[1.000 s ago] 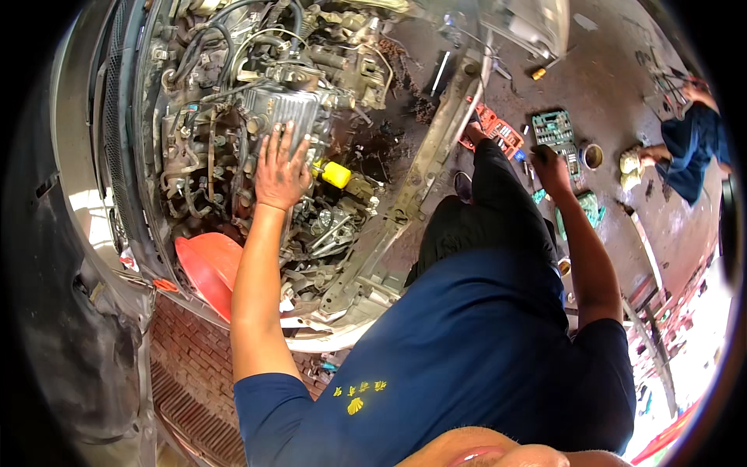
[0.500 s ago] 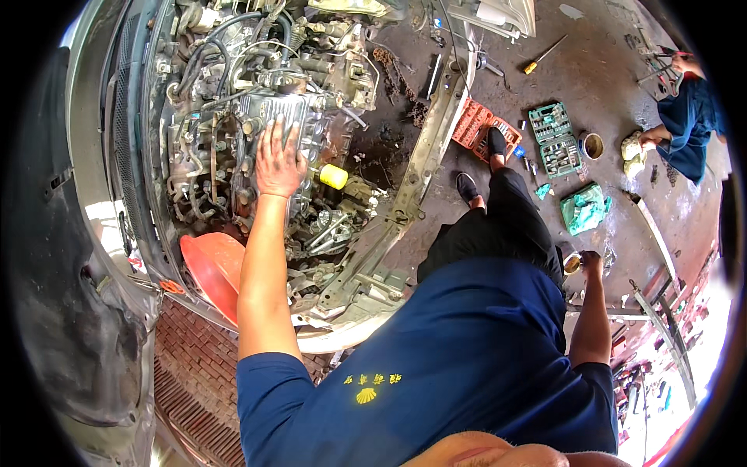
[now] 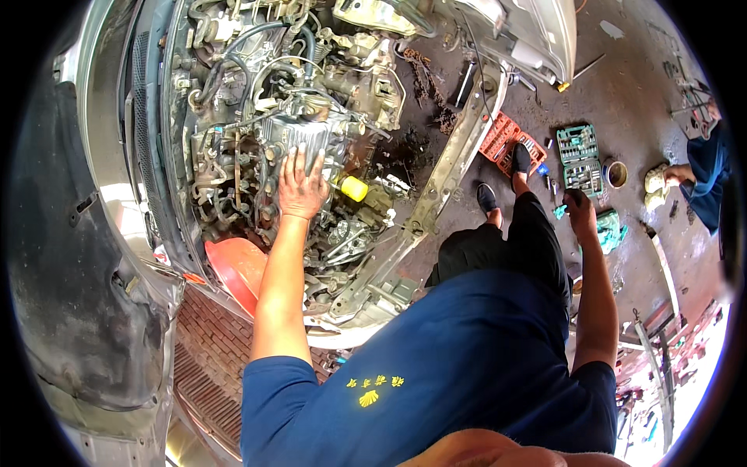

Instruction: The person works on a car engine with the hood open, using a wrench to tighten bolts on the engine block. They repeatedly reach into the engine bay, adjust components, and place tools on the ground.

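My left hand (image 3: 302,187) lies with fingers spread on a ribbed metal cover (image 3: 296,136) atop the engine, beside a bright yellow cylindrical part (image 3: 354,187). My right hand (image 3: 582,218) hangs by my side, above the floor, its fingers curled round a small dark object that I cannot make out. It appears just below an open green socket case (image 3: 576,148) and near a crumpled teal bundle (image 3: 613,233). A red tool case (image 3: 498,132) lies beside my feet. A red plastic piece (image 3: 229,268) sits at the engine bay's lower left.
A long metal crossmember (image 3: 451,171) edges the engine bay. At right, another person (image 3: 704,187) is low to the floor near a round can (image 3: 616,173) and metal strips (image 3: 661,265). The car's dark panel (image 3: 70,233) fills the left.
My left hand stays on the cover. My right hand swung back, then forward again toward the socket case. The view has shifted slightly, putting the engine further right in the picture.
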### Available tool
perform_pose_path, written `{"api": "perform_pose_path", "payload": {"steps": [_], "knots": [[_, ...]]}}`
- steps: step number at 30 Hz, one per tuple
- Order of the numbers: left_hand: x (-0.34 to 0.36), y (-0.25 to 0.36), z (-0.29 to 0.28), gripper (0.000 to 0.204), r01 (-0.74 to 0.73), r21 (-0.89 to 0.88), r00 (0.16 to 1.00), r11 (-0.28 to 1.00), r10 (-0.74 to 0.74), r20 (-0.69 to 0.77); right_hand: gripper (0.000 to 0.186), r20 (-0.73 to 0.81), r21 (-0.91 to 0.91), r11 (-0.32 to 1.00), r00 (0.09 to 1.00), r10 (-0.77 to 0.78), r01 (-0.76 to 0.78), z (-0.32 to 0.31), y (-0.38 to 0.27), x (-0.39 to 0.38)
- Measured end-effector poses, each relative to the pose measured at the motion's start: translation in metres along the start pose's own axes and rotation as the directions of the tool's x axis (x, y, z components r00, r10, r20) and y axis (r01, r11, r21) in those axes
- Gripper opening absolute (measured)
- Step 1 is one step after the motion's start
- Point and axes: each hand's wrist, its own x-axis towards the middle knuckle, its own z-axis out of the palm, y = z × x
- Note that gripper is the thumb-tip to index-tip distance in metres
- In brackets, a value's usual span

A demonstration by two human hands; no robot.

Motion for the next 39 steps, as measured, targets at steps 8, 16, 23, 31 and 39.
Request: {"api": "perform_pose_path", "payload": {"steps": [8,16,23,31,39], "knots": [[0.002,-0.001,0.000,0.072,0.024,-0.049,0.999,0.998,-0.026,-0.031,0.039,0.083,-0.171,0.985,0.995,0.053,-0.038,-0.003,-0.015,0.037],[-0.003,-0.004,0.003,0.065,0.043,-0.064,0.998,0.997,-0.046,-0.044,0.037,0.234,-0.298,0.941,0.968,-0.092,0.162,0.056,-0.136,0.067],[-0.006,-0.002,0.004,0.064,0.077,-0.059,0.997,0.995,-0.078,-0.016,0.044,0.479,-0.100,0.864,0.785,-0.393,0.493,0.145,-0.273,0.074],[-0.007,-0.004,0.005,0.069,0.095,-0.103,0.995,0.990,-0.090,0.050,0.060,0.257,-0.180,0.683,0.704,-0.662,0.708,0.226,-0.395,0.139],[-0.013,-0.004,0.009,0.060,0.114,-0.137,0.993,0.984,-0.112,0.026,0.091,0.288,-0.216,0.691,0.721,-0.630,0.690,0.278,-0.473,0.201]]}}
